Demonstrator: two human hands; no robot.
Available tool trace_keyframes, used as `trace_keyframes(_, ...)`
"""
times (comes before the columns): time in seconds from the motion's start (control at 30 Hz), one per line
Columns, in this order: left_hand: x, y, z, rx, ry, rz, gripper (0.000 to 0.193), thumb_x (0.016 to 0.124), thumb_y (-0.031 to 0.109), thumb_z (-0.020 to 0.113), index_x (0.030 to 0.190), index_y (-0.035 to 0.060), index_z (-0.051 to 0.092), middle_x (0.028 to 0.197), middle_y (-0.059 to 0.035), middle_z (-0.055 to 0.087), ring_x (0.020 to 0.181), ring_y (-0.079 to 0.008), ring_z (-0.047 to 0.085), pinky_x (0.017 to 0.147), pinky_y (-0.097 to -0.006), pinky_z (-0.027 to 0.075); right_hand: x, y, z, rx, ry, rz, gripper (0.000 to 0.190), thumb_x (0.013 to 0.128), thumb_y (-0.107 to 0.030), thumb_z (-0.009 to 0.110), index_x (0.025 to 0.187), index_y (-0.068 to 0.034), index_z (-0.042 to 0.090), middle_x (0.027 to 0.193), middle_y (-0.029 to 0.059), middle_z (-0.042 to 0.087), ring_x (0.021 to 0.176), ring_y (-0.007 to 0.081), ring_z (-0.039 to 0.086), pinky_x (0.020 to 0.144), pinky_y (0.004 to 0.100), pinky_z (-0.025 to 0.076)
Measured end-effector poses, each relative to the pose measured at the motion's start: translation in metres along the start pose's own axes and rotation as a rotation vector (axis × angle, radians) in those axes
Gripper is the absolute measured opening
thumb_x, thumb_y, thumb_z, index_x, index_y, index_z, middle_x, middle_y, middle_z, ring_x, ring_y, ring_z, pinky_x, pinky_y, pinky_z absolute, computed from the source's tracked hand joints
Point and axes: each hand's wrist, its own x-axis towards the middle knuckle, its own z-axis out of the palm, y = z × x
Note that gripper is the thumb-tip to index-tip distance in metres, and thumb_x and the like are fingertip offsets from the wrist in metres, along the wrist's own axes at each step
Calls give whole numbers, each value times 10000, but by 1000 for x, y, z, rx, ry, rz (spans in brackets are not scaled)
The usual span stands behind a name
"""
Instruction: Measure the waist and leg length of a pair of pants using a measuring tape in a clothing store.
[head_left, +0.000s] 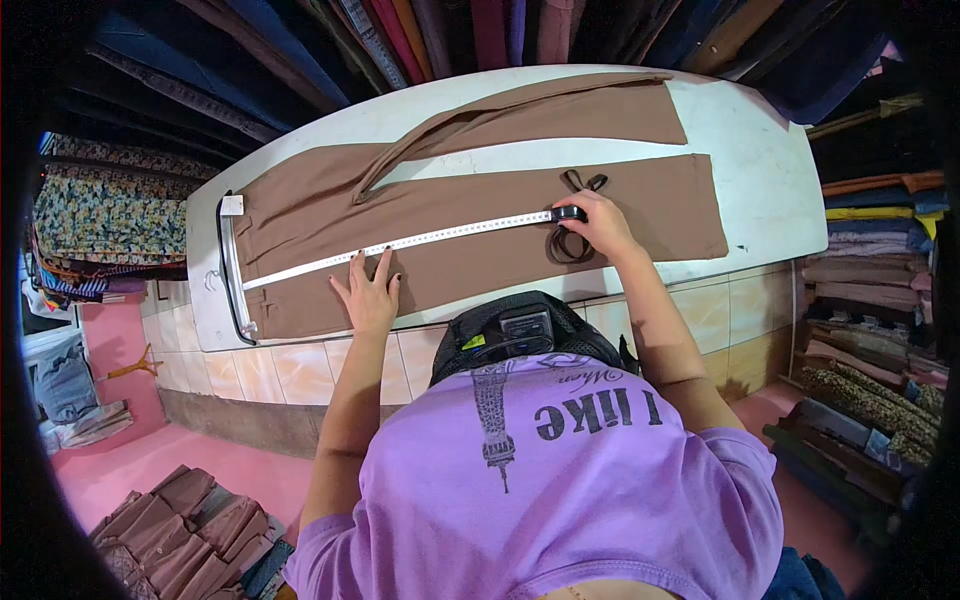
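Note:
Brown trousers (465, 202) lie spread on a white table (772, 187), the waist at the left beside a dark-edged hanger (223, 262) with a white tag. A white measuring tape (465, 227) runs along the nearer leg from the waist. My right hand (600, 225) grips its black case (570, 213) at the tape's right end; a dark cord is looped about the case. My left hand (371, 292) rests with spread fingers on the nearer leg, two fingertips at the tape's lower edge.
Garments hang in a row (427, 37) beyond the table. Folded clothes (862, 270) are stacked on shelves at the right, and patterned fabrics (112, 210) hang at the left. A pile of brown garments (187, 532) lies at the lower left. A tiled wall (285, 371) stands below the table's near edge.

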Motion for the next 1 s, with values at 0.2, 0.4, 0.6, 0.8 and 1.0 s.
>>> trace_keyframes(0.2,2,4,-3,80,21,-29,514,854,334,614,1345,282,469,1403,-148,326,1336,-320,305,1027,-709,150,2,2,-3,51,-11,2,262,741,-102,719,998,-134,676,931,68,618,870,268,602,763,364,478)
trace_keyframes(0.4,8,0,10,-306,4,151,525,811,111,628,1285,-28,449,1364,-183,367,1274,-382,349,1077,-471,299,3,2,-3,81,-16,5,276,729,-69,724,998,-107,672,934,77,617,849,267,597,759,361,480)
trace_keyframes(0.6,8,-2,12,-376,98,187,551,778,79,620,1285,-19,429,1339,-188,388,1269,-379,348,1072,-492,288,-1,4,2,101,37,-48,278,737,-57,717,1005,-93,652,961,69,610,887,271,599,780,349,485)
trace_keyframes(0.8,8,-1,10,-377,109,166,577,763,85,620,1296,-11,421,1337,-183,390,1271,-373,344,1074,-488,284,-1,12,5,117,50,-136,292,730,-57,722,1010,-90,645,993,73,606,921,284,599,806,358,489)
trace_keyframes(1.0,9,-2,14,-329,27,166,598,781,126,599,1332,-3,404,1355,-173,400,1295,-357,329,1091,-512,252,-1,14,8,130,72,-139,300,720,-56,732,1005,-87,641,994,81,609,939,287,600,816,358,491)
